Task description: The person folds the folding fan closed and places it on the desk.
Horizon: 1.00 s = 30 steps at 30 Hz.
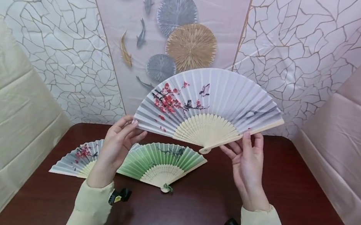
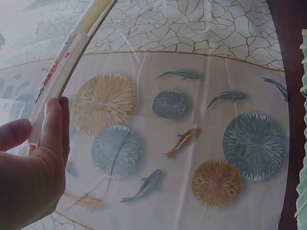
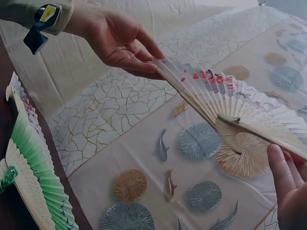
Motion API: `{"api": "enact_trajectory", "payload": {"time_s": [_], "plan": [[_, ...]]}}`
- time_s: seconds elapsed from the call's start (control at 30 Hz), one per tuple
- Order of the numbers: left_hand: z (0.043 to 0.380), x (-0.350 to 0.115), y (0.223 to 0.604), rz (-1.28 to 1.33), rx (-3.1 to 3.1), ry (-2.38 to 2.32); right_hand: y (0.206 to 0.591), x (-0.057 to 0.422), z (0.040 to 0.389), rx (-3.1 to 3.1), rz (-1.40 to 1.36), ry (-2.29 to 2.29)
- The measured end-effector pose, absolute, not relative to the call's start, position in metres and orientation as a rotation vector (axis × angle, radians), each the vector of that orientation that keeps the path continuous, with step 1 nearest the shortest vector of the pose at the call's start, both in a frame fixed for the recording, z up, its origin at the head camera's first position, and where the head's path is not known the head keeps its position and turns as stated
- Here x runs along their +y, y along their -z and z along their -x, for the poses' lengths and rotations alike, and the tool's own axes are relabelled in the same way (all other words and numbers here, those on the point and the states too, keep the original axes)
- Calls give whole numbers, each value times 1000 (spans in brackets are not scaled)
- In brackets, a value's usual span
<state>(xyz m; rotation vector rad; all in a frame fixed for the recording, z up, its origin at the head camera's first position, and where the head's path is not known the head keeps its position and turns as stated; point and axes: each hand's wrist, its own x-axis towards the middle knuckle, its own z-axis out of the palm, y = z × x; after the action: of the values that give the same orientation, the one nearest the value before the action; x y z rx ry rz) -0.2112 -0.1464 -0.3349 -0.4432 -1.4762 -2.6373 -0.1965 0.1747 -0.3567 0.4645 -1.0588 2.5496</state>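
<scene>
A white folding fan with red blossoms and small birds is spread wide above the table. Its left end is pinched between thumb and fingers of my left hand, as the left wrist view also shows. My right hand grips the pale bamboo guard on the right, thumb in front and fingers behind. The pivot of the fan hangs low between both hands. In the right wrist view the fan spans from the left hand to the right hand.
Below lies an open green fan with a green tassel. Partly behind my left arm is another open fan, grey-white with red blossoms. The dark red table meets a patterned cloth backdrop, with beige cloth at both sides.
</scene>
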Motion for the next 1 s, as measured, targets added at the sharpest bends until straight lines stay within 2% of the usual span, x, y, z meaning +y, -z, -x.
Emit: {"api": "enact_trajectory", "payload": {"time_s": [1.0], "plan": [[213,-156,334,464,-1493,2622,365,169,200,-1300,-455,-2577]]}}
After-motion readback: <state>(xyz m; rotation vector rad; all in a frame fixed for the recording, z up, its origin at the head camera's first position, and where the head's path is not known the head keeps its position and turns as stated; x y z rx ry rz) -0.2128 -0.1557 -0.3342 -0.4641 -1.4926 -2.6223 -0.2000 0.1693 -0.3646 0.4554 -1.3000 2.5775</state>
